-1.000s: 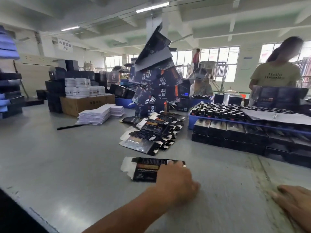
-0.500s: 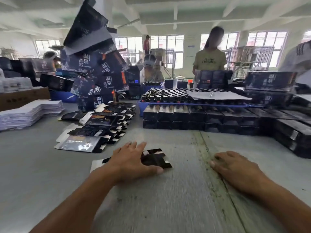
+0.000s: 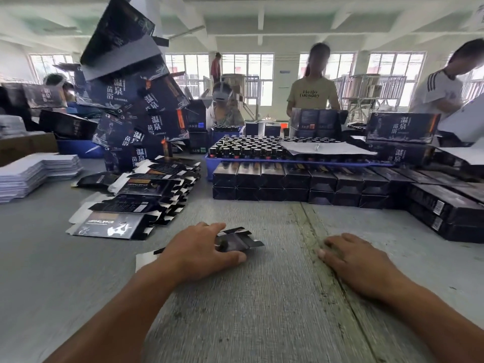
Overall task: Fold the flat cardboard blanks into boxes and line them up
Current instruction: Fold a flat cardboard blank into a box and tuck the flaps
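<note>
A: Grey bench (image 3: 262,310), busy packing room. What changed?

B: Left hand (image 3: 199,254) has dragged one flat blank (image 3: 239,241) off toward centre; it now lies under the spread fingers, pressed flat, no grip closed round it. Right hand (image 3: 356,263) has come in beside it, flat on the bench, holding nothing.

A: Meaning?

B: Likely about to lift and pop it open. Folding not begun.

A: Counts?

B: One blank pulled out, one fanned pile of blanks (image 3: 136,195) at left, too overlapped to count. Folded boxes (image 3: 296,184) in two tiers beyond; front row about seven.

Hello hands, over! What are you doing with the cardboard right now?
Left hand flat on one cardboard blank, still unfolded. Right hand empty on table. Nothing in the way.
</note>
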`<state>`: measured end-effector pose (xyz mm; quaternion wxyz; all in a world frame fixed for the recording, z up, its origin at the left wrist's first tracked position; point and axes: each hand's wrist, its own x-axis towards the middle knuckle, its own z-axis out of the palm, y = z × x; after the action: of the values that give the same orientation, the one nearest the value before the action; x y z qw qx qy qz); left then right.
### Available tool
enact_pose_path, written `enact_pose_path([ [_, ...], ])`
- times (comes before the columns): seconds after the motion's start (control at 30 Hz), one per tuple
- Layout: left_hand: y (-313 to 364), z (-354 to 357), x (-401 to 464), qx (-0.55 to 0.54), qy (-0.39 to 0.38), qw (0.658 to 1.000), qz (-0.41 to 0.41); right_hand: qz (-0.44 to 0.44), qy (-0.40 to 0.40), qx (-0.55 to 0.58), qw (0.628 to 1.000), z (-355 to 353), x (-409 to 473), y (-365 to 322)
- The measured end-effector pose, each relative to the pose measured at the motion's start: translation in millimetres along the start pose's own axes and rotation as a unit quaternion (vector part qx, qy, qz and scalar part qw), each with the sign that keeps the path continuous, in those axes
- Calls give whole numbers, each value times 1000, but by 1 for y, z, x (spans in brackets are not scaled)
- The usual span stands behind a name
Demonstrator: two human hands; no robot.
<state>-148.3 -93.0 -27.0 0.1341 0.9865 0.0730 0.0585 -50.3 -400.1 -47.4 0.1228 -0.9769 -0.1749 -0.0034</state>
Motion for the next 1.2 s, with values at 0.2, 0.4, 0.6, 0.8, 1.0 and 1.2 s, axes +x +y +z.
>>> enact_pose_path([
  [0.2,15,5,3,130,31,990,50,-3,7,-4,1000,-2,-1,0],
  [0.4,39,13,17,208,70,965,143,-17,37,12,999,-2,-3,-1],
  [0.6,63,33,9,139,187,944,232,-11,147,264,953,-6,-11,-13],
  [0.8,76,42,-8,105,183,932,294,44,58,550,832,-5,-21,-29],
  [1.0,63,49,-8,23,110,962,247,19,48,573,818,-3,-27,-29],
  [1.2,52,46,-3,13,76,967,243,-10,24,536,844,-2,-29,-30],
])
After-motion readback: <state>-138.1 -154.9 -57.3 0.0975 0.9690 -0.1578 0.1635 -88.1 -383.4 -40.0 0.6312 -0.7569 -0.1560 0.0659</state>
